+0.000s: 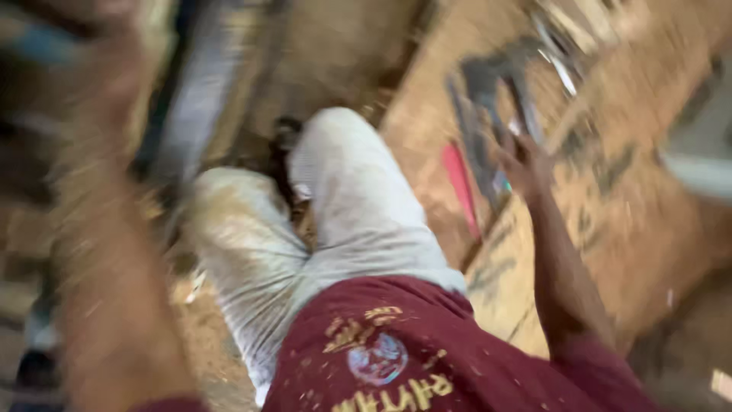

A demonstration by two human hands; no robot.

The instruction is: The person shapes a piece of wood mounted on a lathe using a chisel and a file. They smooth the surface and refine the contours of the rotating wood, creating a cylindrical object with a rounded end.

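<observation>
Right hand [524,164] is reaching out over a wooden desk [640,229], fingers spreading loosely open above grey metal tools [488,99], touch too blurred to tell. A red flat tool [460,187] is lying just beside them on the desk. Left hand [114,61] is rising at far left, blurred; its grip cannot be told.

Whole view motion-blurred. Left hand [114,46] smeared at top left, fingers indistinct, grip can't be told. Left forearm cut off by bottom edge. Right hand [526,164] blurred over dark metal tools [488,99] on wooden bench [633,221]; contact w/ tools unclear, tool types unreadable. Red object [460,183] beside tools: kind unclear. Pale object at right edge cut off. Lower legs hidden below knees.
</observation>
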